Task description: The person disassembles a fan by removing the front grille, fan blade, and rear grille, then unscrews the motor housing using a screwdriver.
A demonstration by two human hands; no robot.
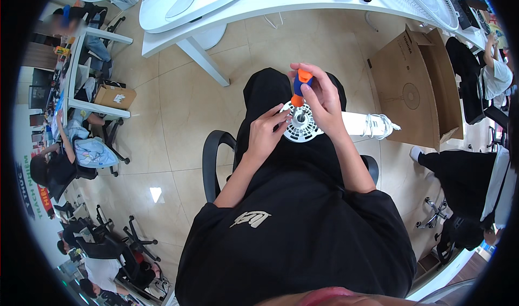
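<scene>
My right hand [324, 101] is wrapped round an orange and blue screwdriver [298, 100], held upright with its shaft pointing down. Under it, on my lap, lies a white round fan motor housing [303, 134] with vent slots and a metal shaft at its centre. The screwdriver's tip is at the upper left part of the housing. My left hand [265, 133] is closed, fingertips pinched together at the housing's left edge beside the tip; what they grip is hidden. A white fan neck [353, 123] runs right from the housing, ending in a coiled white cord [377, 126].
A white table [227, 20] with white fan parts [189, 5] and a fan grille [424, 3] stands ahead. An open cardboard box [403, 89] is on the floor to the right. Armrests [212, 160] flank me. Several people sit at desks on both sides.
</scene>
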